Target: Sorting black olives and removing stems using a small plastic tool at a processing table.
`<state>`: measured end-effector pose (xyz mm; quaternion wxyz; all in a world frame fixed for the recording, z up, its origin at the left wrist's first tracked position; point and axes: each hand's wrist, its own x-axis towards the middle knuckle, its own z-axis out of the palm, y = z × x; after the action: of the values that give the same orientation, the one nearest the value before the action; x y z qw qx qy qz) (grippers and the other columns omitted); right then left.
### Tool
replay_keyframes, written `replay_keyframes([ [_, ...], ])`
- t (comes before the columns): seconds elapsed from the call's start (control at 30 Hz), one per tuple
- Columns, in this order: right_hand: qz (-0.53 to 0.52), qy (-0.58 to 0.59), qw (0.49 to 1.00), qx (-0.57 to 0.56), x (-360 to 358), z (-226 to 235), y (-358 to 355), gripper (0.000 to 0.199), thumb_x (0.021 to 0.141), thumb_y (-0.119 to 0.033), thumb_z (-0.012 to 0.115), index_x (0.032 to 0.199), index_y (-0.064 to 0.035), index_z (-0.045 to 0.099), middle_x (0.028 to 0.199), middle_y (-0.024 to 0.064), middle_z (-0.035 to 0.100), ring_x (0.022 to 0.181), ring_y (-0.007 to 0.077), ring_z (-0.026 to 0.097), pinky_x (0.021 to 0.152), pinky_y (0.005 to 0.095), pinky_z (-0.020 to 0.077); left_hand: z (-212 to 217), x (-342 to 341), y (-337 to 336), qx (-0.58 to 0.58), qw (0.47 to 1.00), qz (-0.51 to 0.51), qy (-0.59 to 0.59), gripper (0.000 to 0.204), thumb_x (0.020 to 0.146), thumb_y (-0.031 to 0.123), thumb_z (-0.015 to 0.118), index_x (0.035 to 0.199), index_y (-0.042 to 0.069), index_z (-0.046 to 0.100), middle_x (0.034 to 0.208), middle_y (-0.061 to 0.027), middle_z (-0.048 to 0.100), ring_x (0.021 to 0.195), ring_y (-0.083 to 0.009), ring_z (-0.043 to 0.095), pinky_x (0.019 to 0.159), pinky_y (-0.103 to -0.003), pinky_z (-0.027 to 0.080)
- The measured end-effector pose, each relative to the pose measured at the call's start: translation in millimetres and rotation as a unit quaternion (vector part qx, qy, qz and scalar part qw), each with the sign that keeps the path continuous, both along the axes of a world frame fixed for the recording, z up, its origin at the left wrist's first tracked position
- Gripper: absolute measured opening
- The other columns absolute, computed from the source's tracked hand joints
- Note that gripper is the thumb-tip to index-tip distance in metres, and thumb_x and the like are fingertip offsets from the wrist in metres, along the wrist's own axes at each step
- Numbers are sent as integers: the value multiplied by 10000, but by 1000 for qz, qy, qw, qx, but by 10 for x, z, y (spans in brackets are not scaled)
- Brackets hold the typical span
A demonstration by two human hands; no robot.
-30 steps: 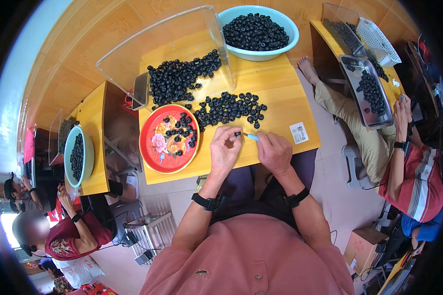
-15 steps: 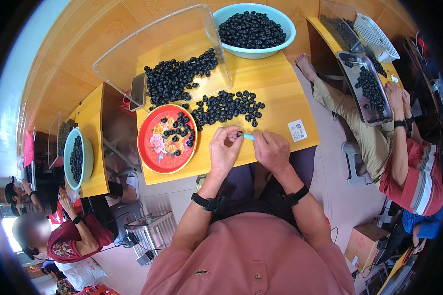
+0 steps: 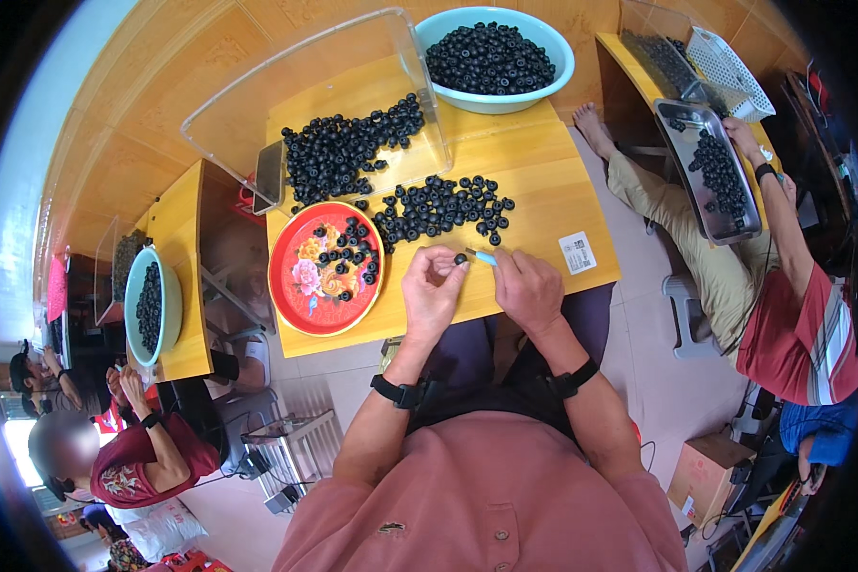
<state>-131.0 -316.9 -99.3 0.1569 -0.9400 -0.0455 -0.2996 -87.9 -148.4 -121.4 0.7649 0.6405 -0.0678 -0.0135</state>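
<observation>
My left hand [image 3: 431, 286] pinches a small round black ring-like part [image 3: 460, 259] between thumb and fingertips. My right hand [image 3: 527, 288] is closed on a slim light-blue-handled tool [image 3: 486, 258] with a short thin metal tip. That tip points left at the part, with a small gap between them. Just beyond the hands lies a loose spread of similar black parts [image 3: 439, 205] on the yellow wooden table [image 3: 543, 162]. Left of my left hand stands a red round tray [image 3: 291, 286] with a flower pattern, holding several of the black parts.
A clear plastic bin [image 3: 296, 71] lies on its side, with a large heap of black parts [image 3: 343, 153] at its opening. Behind it stands a light-blue basin [image 3: 491, 102] full of them. Co-workers sit left and right; a metal tray [image 3: 705, 224] is at the right table.
The blue-handled tool has drawn back slightly from the black part, and its metal tip now shows. The part faces more toward view. The right-hand co-worker's arm has reached into the metal tray.
</observation>
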Motion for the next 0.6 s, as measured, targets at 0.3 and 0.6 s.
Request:
replay_keyframes([
  [0.3,-3,-39,999,9,-40,-6,-45,135,890,-103,727,1020,-71,746,723,50,575,644,233,634,579,380,499,355,-24,405,247,935,145,-211,167,869,-59,785,1004,33,752,935,-73,687,814,-167,647,767,-282,538],
  [0.6,-3,-79,994,72,-41,-40,-68,178,847,-67,745,1025,-71,752,750,84,603,610,296,602,570,420,464,588,203,748,467,829,152,-268,219,843,-41,750,1045,44,742,1004,-140,687,984,-345,673,876,-461,537],
])
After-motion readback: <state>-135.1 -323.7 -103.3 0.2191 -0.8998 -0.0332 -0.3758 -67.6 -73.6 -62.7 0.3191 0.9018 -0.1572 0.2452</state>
